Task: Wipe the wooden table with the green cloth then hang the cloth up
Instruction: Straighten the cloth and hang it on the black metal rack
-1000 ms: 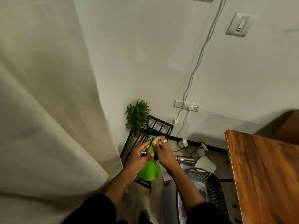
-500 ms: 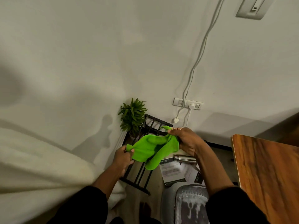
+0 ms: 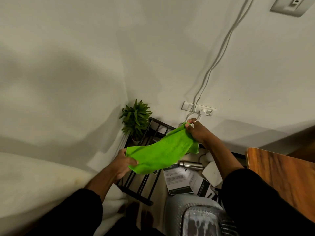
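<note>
The green cloth (image 3: 162, 154) is a bright, fuzzy rectangle stretched open in mid-air at lower centre of the frame, slanting from lower left up to upper right, its corners pinched. The wooden desk (image 3: 281, 172), glossy reddish-brown with a rounded corner, fills the lower right edge.

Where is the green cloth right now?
Head view, centre: the green cloth is stretched between the left hand and right hand, above the black rack.

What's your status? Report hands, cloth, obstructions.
Left hand and right hand pinching opposite ends. Bright green fuzzy cloth spread above black metal rack. Nothing blocking.
</note>
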